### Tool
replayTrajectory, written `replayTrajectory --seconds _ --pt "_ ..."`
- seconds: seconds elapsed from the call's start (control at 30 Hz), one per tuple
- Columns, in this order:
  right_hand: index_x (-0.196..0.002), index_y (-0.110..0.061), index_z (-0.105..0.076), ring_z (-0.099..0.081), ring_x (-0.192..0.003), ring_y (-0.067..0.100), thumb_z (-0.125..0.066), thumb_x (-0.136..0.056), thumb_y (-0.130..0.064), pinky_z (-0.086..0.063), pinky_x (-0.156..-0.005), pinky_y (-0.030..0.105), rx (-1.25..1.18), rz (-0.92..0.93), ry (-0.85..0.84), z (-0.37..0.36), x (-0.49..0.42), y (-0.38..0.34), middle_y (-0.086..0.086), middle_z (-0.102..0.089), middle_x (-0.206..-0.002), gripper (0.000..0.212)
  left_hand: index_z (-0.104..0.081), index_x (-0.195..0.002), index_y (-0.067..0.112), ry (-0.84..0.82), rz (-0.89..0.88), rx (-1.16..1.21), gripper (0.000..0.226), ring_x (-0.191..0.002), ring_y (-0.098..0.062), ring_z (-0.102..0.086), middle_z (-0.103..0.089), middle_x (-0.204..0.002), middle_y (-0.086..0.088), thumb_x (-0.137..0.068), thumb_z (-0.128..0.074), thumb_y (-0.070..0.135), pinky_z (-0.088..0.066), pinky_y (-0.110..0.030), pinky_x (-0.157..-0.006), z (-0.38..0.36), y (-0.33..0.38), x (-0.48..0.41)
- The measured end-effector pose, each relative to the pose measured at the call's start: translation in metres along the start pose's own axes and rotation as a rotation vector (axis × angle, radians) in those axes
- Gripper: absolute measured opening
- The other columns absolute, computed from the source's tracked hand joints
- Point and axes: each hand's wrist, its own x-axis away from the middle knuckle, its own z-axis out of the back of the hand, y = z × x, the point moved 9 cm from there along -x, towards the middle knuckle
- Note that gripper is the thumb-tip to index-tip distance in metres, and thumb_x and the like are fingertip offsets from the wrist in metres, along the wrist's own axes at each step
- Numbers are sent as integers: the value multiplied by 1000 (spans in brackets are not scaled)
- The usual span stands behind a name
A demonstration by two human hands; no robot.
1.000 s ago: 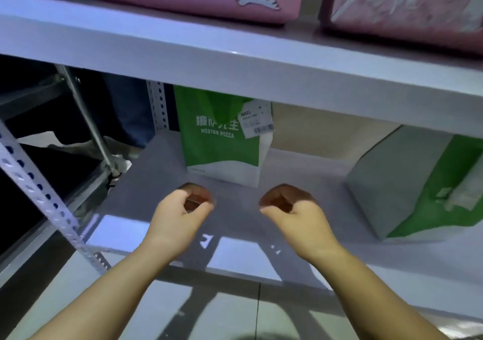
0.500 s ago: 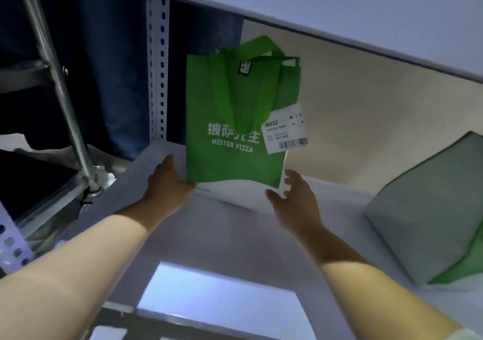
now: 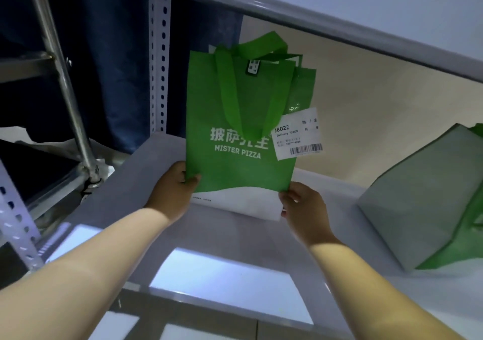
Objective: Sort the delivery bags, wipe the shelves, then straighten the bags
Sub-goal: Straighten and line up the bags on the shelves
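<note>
Head view: the hands have gone from hovering at the foot of the green bag half a second ago to taking hold of it, and the view has pushed in closer under the upper shelf.

The left hand grips the bag's lower left corner, thumb across the front face and fingers out of sight behind. The right hand has its fingers curled on the lower right edge, right where green meets the white base. I cannot tell how firm that hold is.

The bag stands in the middle of the frame, at the back of the grey shelf, printed face towards the camera. Its handles flop down over the front. A white label hangs off its right side.

Here is what matters: the bag's long axis runs up the frame, and it rises straight ahead of and above both hands. One hand sits at each bottom corner, neither nearer than the other. So any squaring-up looks like a two-handed turn or slide from the base, and the floppy top may lag behind.

At the right edge of the frame a second bag lies tipped over, well apart from this one. It looks as if it needs standing up too. A perforated white post and a dark curtain fill the upper left.
</note>
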Motion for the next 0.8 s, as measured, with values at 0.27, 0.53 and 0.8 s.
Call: replayTrajectory --seconds 0.27,0.53,0.8 --pt "-99 -19 -65 -63 -79 31 -44 -97 -25 -49 -71 33 32 -12 -19 3 28 24 -2 -57 -67 23 -57 -112 18 120 1 13 25 -92 -16 -54 -61 -104 3 -98 -41 30 -34 -17 -71 4 6 58" --pt "-91 -19 -64 -63 -80 34 -45 -97 -25 -52 -75 39 30 -8 -27 3 32 33 7 -60 -73 21 -58 -114 15 72 56 15 33 -103 -33 -60 -65 -113 -10 -96 -41 36 -45 -46 -95 12 -5 64" --pt "-89 -10 -64 -64 -84 36 -46 -97 -22 -52 -77 40 62 -27 -80 -3 33 46 19 -68 -86 23 -60 -101 21 22 74 3 28 -98 -36 -61 -66 -108 -15 -96 -41 40 -47 -52 -91 3 -22 52"
